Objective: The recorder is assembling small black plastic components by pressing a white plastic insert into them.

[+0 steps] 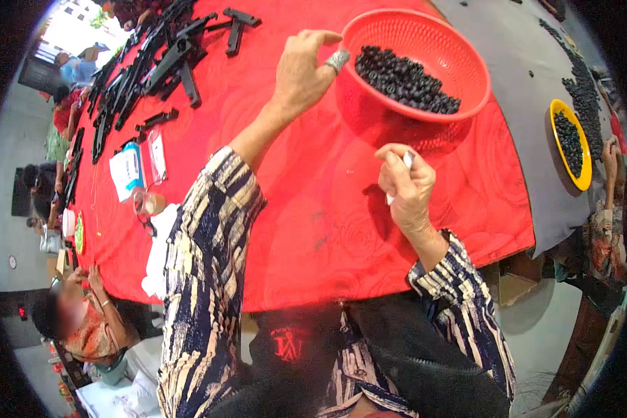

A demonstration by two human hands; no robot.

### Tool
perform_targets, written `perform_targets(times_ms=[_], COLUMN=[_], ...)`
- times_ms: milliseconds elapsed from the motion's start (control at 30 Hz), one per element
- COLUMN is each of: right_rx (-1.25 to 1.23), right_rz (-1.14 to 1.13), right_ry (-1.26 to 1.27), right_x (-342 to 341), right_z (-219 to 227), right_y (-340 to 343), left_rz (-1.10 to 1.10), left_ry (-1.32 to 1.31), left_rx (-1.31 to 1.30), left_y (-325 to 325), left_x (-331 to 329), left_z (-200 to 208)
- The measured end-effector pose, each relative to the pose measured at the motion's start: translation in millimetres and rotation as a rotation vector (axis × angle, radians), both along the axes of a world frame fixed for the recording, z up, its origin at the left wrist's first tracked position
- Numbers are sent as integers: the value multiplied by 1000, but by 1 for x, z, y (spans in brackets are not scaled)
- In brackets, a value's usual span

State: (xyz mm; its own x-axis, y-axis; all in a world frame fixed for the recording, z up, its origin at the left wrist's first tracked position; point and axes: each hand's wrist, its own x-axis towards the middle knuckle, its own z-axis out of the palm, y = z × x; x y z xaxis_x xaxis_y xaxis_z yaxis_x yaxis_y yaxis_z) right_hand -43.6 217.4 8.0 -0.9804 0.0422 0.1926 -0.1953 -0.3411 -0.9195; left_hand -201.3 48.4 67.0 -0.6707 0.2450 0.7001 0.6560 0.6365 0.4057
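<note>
My left hand [301,75] is beside the left rim of a red plastic basket [460,59], its index finger and thumb apart. A grey patterned wrap covers its thumb. Many small round black pieces [404,80] lie heaped in the basket; some look like rings. Nearer to me, my right hand [407,182] is closed round a slim white tool [408,159], of which only the ends show. Its kind is hidden by my fingers. Both hands are over a red tablecloth [306,181].
Long black plastic parts [167,66] are piled at the far left. A blue-and-white packet [127,171] and a glass cup [148,203] lie left of my sleeve. A yellow tray [584,177] of black pieces stands on the grey table at right. Other people sit at both sides.
</note>
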Motion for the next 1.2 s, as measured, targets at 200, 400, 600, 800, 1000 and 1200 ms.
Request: perform_targets(times_ms=[200, 400, 600, 800, 1000, 1200], right_rx=[288, 161, 124, 168, 352, 316], right_rz=[-214, -277, -300, -235, -253, -188], right_ry=[200, 123, 231, 207, 104, 49], right_x=[-3, -16, -19, -33, -34, -33], right_z=[13, 0, 5, 4, 0, -6], right_y=[0, 18, 26, 25, 31, 24], left_rz=[-35, -7, -52, -178, -128, -237], left_ry=[-200, -696, -743, -795, -649, -489], left_rx=[-260, -758, -744, -763, -651, -551], left_y=[49, 97, 97, 89, 101, 95], left_x=[-6, -7, -8, -9, -6, -5], left_z=[19, 11, 7, 16, -2, -11])
